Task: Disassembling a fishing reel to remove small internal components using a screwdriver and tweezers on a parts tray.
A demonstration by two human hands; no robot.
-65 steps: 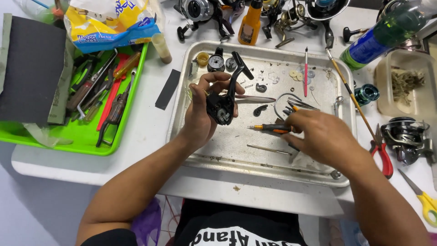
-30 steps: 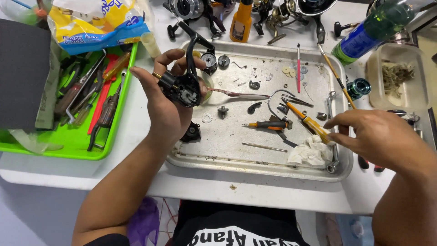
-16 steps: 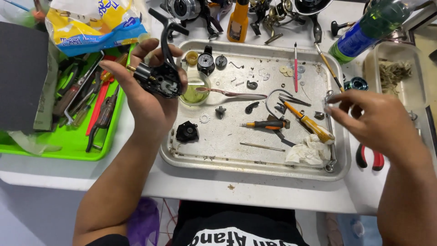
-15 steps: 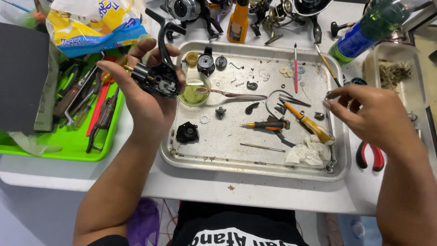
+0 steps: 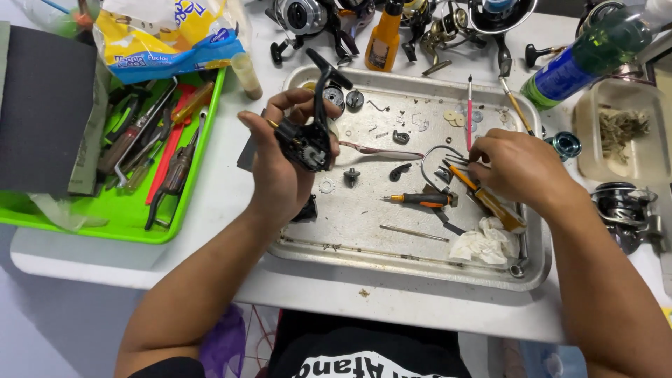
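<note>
My left hand (image 5: 280, 168) holds a black fishing reel body (image 5: 306, 143) upright over the left end of the metal tray (image 5: 420, 269), its handle arm pointing up. My right hand (image 5: 521, 168) is low over the right part of the tray. Its fingertips pinch a thin metal piece (image 5: 458, 161) beside a bent wire bail (image 5: 430, 157). Below them lie an orange-and-black screwdriver (image 5: 420, 199), a yellow-handled tool (image 5: 493, 203) and a crumpled white tissue (image 5: 483, 245). Small washers, screws and black parts are scattered on the tray floor.
A green tray (image 5: 105, 217) of pliers and screwdrivers sits at the left, under a dark sheet (image 5: 42, 105) and a yellow-blue bag (image 5: 168, 35). Reels (image 5: 301, 14), an orange bottle (image 5: 383, 38) and a green bottle (image 5: 588, 56) line the back. A clear tub (image 5: 623, 133) and another reel (image 5: 623, 210) are at the right.
My right hand came back from the table right of the tray to the wire bail inside it. My left hand brought the reel body from the tray's left edge rightwards over the tray.
</note>
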